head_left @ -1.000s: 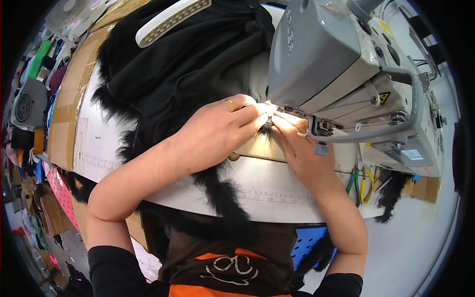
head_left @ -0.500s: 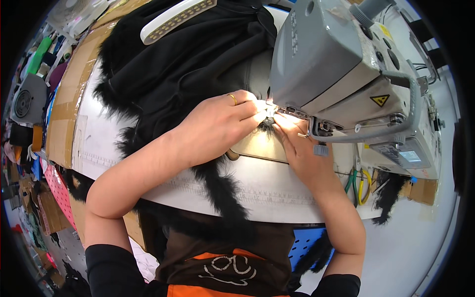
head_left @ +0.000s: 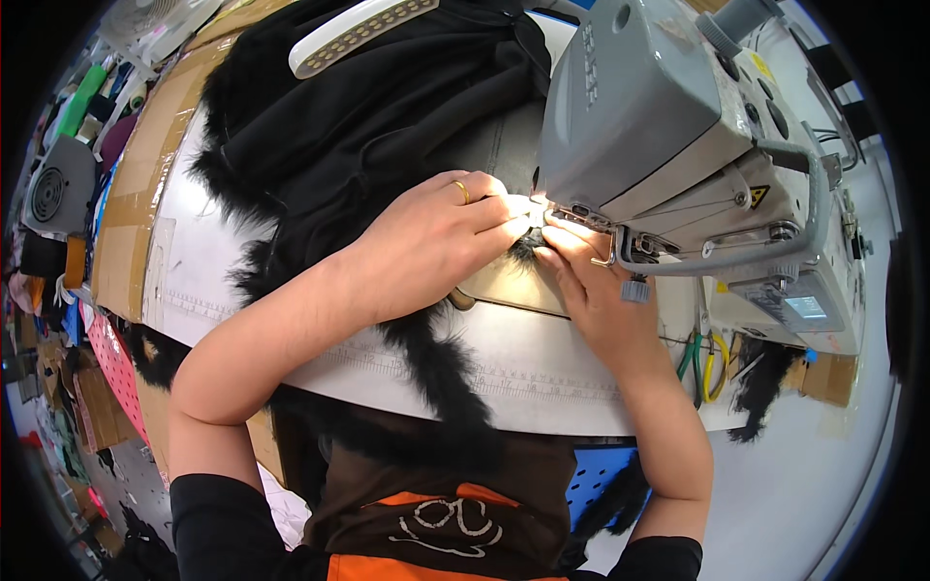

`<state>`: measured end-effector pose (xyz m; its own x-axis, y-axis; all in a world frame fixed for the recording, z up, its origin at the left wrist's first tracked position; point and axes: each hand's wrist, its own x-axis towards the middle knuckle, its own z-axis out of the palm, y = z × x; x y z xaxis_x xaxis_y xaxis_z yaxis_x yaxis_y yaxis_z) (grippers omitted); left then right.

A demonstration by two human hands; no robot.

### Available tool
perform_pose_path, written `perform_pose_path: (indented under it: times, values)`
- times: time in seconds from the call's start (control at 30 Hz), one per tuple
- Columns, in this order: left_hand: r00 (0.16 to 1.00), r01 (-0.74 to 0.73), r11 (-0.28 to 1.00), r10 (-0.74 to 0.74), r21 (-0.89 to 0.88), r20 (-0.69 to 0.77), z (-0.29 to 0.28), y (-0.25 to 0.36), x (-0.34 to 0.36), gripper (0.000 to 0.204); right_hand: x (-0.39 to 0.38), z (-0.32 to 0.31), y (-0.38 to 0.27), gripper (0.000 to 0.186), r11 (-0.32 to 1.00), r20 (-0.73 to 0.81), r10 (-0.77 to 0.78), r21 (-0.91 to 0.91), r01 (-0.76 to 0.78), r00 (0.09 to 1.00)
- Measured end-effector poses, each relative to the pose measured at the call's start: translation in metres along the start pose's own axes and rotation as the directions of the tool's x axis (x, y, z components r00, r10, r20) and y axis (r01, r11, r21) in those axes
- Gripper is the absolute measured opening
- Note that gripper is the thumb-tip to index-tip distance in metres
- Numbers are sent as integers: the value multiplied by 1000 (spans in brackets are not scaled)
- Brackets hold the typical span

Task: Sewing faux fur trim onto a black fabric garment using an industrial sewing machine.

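A black garment (head_left: 387,116) with fluffy black fur trim (head_left: 436,368) lies across the sewing machine bed, its edge under the lit needle area. My left hand (head_left: 436,237), with a ring on one finger, is closed on the garment's edge, fingertips close against the presser foot. On the other side of the needle, my right hand (head_left: 610,305) holds a small dark tuft of fur trim between its bent fingers. The fingertips of both hands nearly meet there. The grey-and-white sewing machine (head_left: 639,107) stands over them and partly hides the stitching spot.
Green-handled scissors (head_left: 690,368) and a yellow-handled tool (head_left: 717,368) lie right of my forearm. A white lamp head (head_left: 363,37) hangs over the cloth. Cardboard (head_left: 145,194) borders the table's left side. Fur strips hang off the front edge.
The view has shifted slightly. A lever on the machine now crosses the yellow warning sticker. Both hands keep their grip beside the needle, with barely any movement of the cloth.
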<state>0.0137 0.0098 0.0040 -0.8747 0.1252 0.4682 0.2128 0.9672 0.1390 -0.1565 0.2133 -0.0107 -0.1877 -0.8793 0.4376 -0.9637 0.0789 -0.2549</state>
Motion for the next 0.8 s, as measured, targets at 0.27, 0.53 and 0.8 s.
perform_pose_path:
  times: [0.27,0.53,0.8]
  values:
    - [999,-35,989,37,-146,14,0,5,-5,35,0,-14,-8,32,999,51,-41,27,40,998]
    - [989,149,982,-148,115,-16,-1,30,-9,31,7,-10,-11,30,992,-18,-119,31,119,993]
    - [977,214,971,-215,102,-9,-10,30,-23,33,4,-19,-9,32,994,107,-108,25,106,988]
